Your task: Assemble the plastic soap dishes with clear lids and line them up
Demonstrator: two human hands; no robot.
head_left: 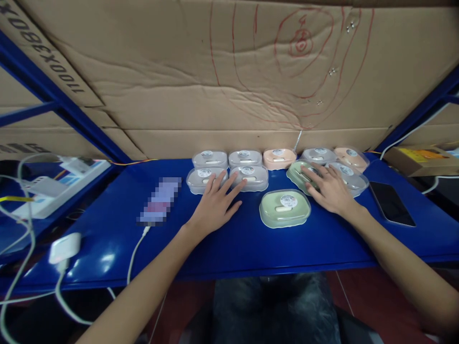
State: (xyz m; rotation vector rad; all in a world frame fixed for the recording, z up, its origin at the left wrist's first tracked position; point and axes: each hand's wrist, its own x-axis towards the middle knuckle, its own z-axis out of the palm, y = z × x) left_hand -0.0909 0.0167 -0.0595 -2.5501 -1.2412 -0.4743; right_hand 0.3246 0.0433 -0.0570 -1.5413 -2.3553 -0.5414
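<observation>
Several rounded oval plastic cases, each with a clear cover and a round white label, stand on the blue table. My left hand [217, 204] is open, its spread fingertips at the front edges of two grey cases, the front-left case [199, 180] and the one beside it [256, 179]. My right hand [332, 190] is open too, with fingers stretched over a tilted green case [296, 173] that they partly hide. Beside that hand sits a grey case [356, 180]. Another green case [285, 209] lies nearer me, between both hands, untouched.
Two peach cases, one in the middle of the back row [278, 160] and one at its right end [353, 159], stand before a cardboard wall [161, 71]. A cabled phone [159, 200] lies left, a dark phone [391, 203] right. White cables and a power strip [68, 184] crowd the left.
</observation>
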